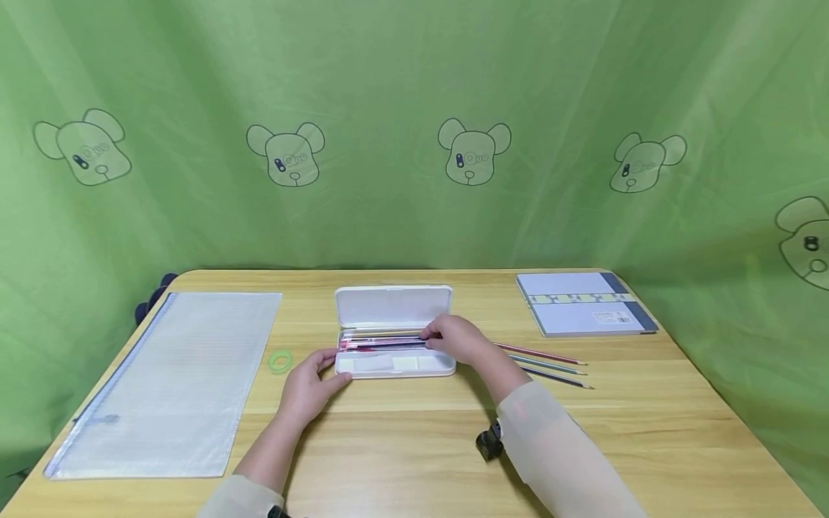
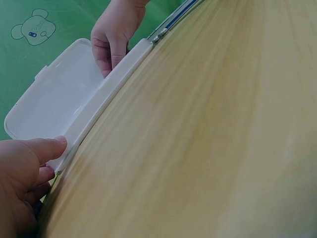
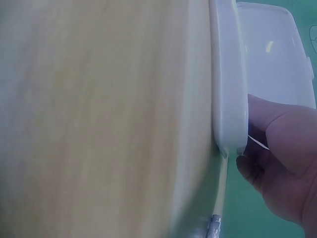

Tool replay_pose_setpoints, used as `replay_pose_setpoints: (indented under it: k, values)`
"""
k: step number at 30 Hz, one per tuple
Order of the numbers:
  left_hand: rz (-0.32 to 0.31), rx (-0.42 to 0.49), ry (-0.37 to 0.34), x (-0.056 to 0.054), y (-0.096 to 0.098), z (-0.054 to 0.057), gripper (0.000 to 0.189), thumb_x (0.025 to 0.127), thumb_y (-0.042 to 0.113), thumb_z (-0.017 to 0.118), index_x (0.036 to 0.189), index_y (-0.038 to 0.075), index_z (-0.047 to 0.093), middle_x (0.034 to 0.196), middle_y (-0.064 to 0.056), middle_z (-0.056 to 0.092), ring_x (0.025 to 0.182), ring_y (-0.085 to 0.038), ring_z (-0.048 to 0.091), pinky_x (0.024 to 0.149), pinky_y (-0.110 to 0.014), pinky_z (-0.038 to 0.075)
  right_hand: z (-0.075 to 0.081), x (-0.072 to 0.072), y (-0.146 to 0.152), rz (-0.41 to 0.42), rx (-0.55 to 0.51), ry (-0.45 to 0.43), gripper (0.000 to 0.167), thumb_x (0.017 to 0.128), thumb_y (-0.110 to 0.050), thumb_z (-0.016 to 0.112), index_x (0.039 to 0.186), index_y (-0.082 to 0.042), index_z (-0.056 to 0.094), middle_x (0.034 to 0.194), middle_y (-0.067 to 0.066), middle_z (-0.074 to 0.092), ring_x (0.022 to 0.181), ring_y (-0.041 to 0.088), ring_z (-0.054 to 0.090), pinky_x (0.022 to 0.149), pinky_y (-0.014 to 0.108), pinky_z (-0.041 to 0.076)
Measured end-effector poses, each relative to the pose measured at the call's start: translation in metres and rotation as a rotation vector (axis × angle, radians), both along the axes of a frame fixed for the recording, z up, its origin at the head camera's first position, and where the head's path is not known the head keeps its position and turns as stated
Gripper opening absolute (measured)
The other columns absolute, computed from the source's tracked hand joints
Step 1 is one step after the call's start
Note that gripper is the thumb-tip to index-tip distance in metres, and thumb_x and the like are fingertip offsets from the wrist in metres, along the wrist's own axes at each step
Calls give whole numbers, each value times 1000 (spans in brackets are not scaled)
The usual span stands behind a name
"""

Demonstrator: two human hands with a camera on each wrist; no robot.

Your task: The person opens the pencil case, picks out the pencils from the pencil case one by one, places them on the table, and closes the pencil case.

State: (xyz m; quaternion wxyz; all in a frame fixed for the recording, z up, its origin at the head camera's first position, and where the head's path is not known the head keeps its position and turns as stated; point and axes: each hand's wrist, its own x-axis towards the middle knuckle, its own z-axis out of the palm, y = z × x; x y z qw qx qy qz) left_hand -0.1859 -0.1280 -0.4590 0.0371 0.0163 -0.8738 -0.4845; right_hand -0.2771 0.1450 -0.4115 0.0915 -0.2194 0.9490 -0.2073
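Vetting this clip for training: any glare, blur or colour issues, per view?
Head: evenly lit and readable, soft shadow beside the right forearm; left wrist: tabletop grain looks soft and its edge bows, likely lens distortion; right wrist: the worst, hazy with a bluish cast, tabletop blurred, small bright glint on the pencil case's open lid.

- Open tabletop [image 1: 401,446] runs along the near side of the white case [image 1: 396,374].
- Its raised lid [image 1: 395,306] blocks the far side.
- Three pencils [image 1: 547,365] obstruct the right.
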Motion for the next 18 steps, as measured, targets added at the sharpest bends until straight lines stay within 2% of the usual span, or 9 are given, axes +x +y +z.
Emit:
replay_pose_setpoints:
  k: [6,13,18]
  values:
    - [0,0,-4,1,0,0,51,85,19,75,129,-1,58,126,-18,66,129,-36,54,114,-52,36,1,3,3,0,-33,-8,17,93,-9,64,106,-4,74,107,10,73,107,27,65,100,44,50]
    - [-1,-9,0,2,1,0,50,85,18,75,128,-1,58,126,-18,67,128,-36,55,113,-52,37,-1,4,7,-12,-114,-53,21,94,-9,62,112,-6,72,114,11,71,114,29,62,104,47,47]
    - [1,-11,2,1,1,0,51,85,19,75,128,-1,58,126,-18,67,129,-36,55,113,-52,37,-2,5,13,-8,-201,-64,21,93,-11,63,112,-6,72,111,10,71,108,25,62,99,43,50]
